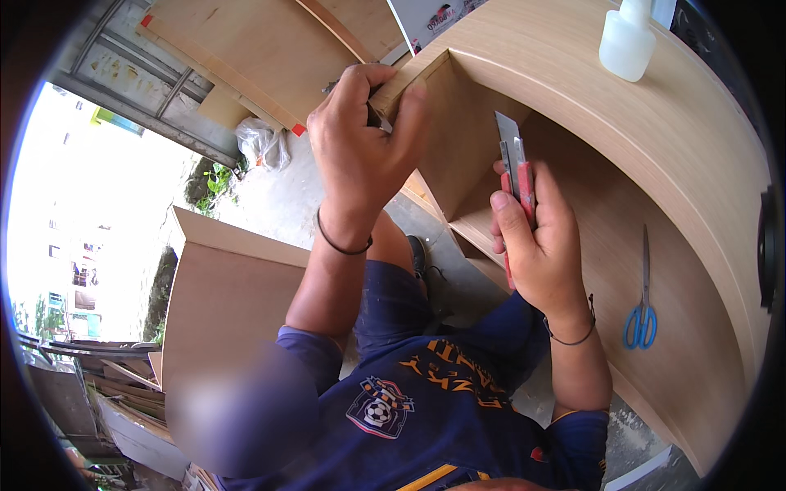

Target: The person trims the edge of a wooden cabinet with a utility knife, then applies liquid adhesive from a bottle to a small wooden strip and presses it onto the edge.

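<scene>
My left hand (360, 135) is closed round the end of an upright wooden side panel (454, 123), its thumb on the inner face and its fingers on the outer one. Whether a thin strip lies under those fingers I cannot tell. In my right hand (536, 237) is a red utility knife (524, 176), gripped by its handle. Its blade is slid out and points up and away from me, beside the panel's inner face and apart from the wood. The panel belongs to a wooden cabinet (565, 61) with a curved top edge.
Blue-handled scissors (640, 319) lie on the cabinet's inner board at the right. A translucent white bottle (627, 45) stands on the curved edge. Another wooden piece (233, 303) is at my left. Large boards (237, 49) lean at the back, near a plastic bag (262, 143).
</scene>
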### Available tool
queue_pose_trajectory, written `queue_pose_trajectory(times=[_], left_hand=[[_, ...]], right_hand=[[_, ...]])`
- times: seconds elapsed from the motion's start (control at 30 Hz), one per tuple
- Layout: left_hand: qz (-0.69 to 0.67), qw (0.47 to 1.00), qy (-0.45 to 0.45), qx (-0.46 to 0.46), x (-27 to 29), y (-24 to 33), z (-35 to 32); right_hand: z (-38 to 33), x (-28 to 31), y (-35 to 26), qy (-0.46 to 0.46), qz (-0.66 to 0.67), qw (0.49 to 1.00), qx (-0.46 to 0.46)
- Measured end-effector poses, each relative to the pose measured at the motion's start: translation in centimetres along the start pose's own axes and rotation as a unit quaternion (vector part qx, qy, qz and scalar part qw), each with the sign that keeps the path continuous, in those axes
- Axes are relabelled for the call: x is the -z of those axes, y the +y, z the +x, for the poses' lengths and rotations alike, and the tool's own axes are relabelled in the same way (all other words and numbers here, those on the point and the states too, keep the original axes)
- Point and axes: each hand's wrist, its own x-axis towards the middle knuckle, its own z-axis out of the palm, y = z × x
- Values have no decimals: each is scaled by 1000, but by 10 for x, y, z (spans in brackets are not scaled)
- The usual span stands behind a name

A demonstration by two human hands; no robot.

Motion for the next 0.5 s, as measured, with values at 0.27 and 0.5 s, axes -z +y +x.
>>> queue_pose_trajectory(times=[0.27, 0.5], left_hand=[[-202, 975, -71, 59, 12, -16, -19], [-225, 964, -101, 101, -13, -25, -41]], right_hand=[[11, 0, 7, 44, -92, 990, 94], [44, 5, -28, -5, -272, 943, 190]])
